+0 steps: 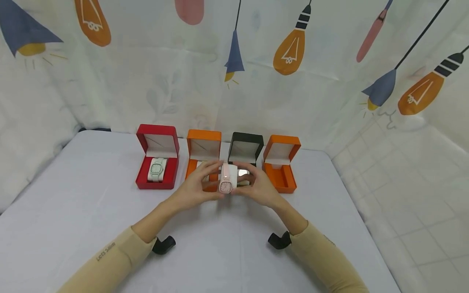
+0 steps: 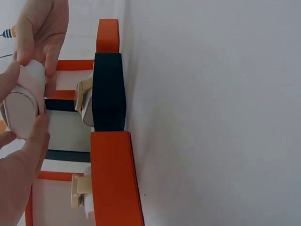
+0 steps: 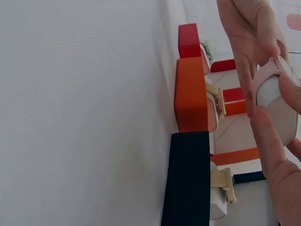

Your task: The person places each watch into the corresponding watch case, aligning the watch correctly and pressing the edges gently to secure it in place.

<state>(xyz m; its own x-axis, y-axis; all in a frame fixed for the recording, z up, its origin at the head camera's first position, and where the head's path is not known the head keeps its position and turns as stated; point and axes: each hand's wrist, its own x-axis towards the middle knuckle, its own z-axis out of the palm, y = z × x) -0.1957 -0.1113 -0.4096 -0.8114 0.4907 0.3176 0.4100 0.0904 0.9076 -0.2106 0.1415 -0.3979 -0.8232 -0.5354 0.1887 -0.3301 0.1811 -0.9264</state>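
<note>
Both hands hold a pink watch (image 1: 226, 186) strapped round a white cushion (image 1: 232, 174), raised in front of the boxes. My left hand (image 1: 194, 185) grips its left side, thumb low and fingers above. On the other side my right hand (image 1: 261, 188) grips it the same way. In the right wrist view the fingertips press along the edge of the cushion (image 3: 277, 115). Behind the hands stand an orange box (image 1: 204, 148) and a dark green box (image 1: 246, 139), lids up, their lower parts partly hidden. Beige-strapped watches (image 3: 217, 101) show in both.
At the left stands a red box (image 1: 173, 179) with a pale green watch (image 1: 156, 169) on a white cushion. A second orange box (image 1: 292, 185), lid up, stands at the right with its recess showing. All stand in a row on the white-covered table (image 1: 220, 260), before a patterned curtain (image 1: 220, 101).
</note>
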